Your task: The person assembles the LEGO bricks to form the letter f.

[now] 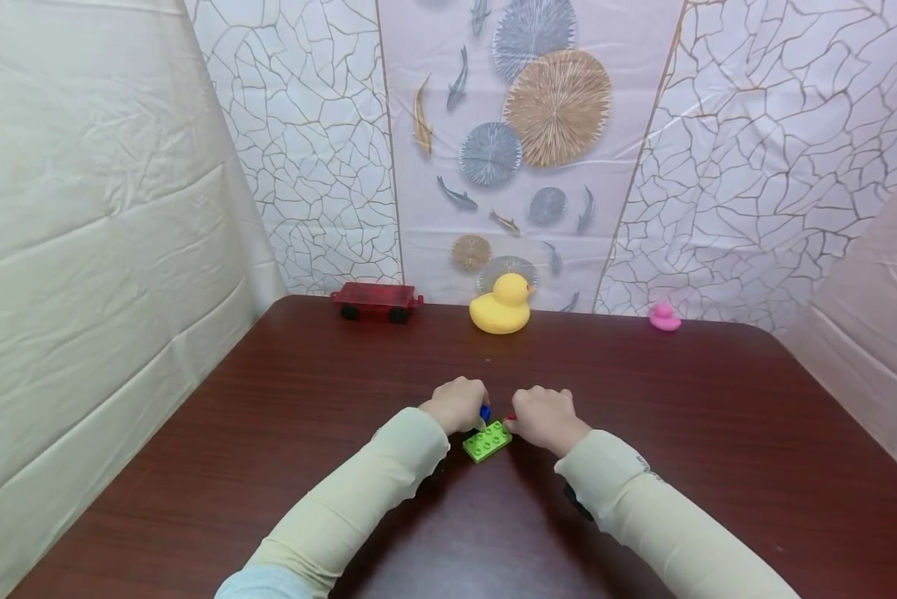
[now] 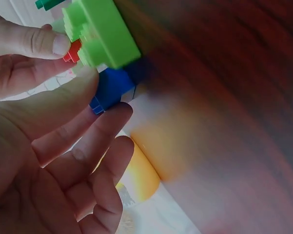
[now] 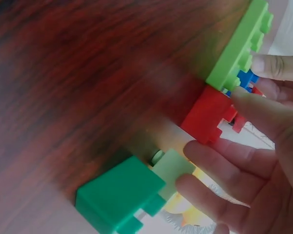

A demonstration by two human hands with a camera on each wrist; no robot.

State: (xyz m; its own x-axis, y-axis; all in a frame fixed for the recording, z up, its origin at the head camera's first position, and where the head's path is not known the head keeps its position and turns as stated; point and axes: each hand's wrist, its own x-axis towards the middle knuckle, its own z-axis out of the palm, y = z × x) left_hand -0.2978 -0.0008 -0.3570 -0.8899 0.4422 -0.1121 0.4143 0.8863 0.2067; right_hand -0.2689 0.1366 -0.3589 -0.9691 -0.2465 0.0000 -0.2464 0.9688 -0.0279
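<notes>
A lime-green studded brick (image 1: 488, 443) lies flat on the table between my two hands. Close to its far side, my left hand (image 1: 458, 405) pinches a blue brick (image 2: 113, 87) with thumb and index finger; the remaining fingers are loosely bent. My right hand (image 1: 546, 418) holds a red brick (image 3: 207, 114) between thumb and index finger, at the end of the lime-green brick. In the right wrist view, a dark green brick (image 3: 119, 195) and a pale green brick (image 3: 173, 170) sit just beyond the right fingers. From the head view both are hidden by that hand.
At the table's back edge stand a red toy wagon (image 1: 377, 298) with black wheels, a yellow rubber duck (image 1: 503, 308) and a small pink duck (image 1: 665, 317). Patterned cloth (image 1: 329, 166) hangs right behind them. The dark wooden table (image 1: 269, 433) spreads around both arms.
</notes>
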